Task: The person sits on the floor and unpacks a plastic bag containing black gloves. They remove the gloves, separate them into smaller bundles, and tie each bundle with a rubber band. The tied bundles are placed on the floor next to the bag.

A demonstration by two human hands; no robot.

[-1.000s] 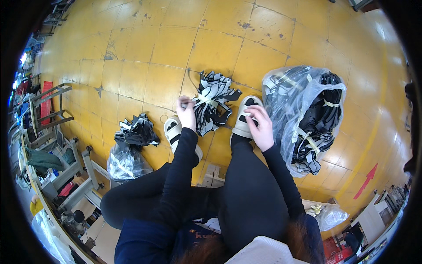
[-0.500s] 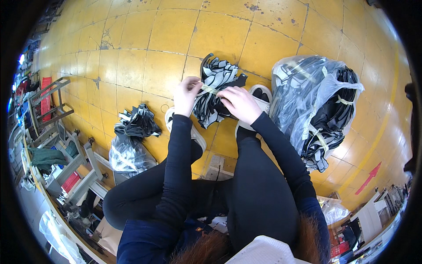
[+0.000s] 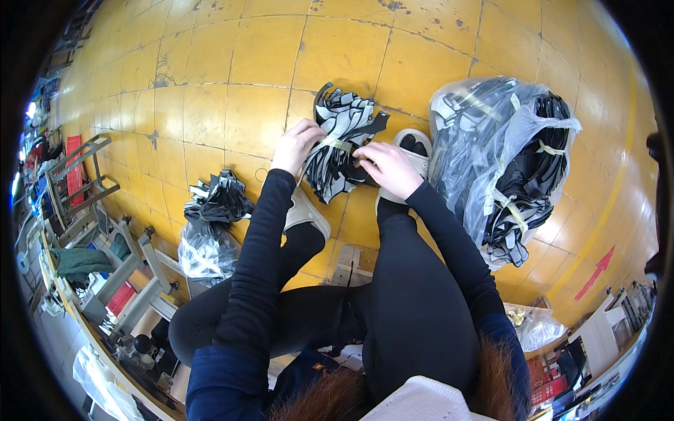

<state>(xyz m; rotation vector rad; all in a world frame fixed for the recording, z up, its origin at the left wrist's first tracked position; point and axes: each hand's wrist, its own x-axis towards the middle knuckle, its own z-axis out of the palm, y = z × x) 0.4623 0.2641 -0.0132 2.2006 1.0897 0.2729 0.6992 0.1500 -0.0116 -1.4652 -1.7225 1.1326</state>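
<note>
On the floor between my feet lies a bundle of black and white-grey cut pieces (image 3: 342, 116), fanned out at both ends. A pale yellowish tie strip (image 3: 338, 144) runs across its middle. My left hand (image 3: 298, 146) is closed at the strip's left end, thumb and fingers pinched against it. Opposite it, my right hand (image 3: 390, 168) has its curled fingertips on the strip's right end. The exact grip of the fingertips is too small to make out fully.
On the right stands a large clear plastic bag (image 3: 467, 133) holding similar tied bundles. At the left, a smaller pile of black and grey pieces (image 3: 217, 198) lies against a clear bag (image 3: 205, 251). Metal frames (image 3: 84, 175) stand farther left. My sandalled feet flank the bundle.
My left hand has shifted slightly left and down, and the strip now lies flatter across the bundle. My right hand remains at its right side. My left knee and foot have moved a little.
</note>
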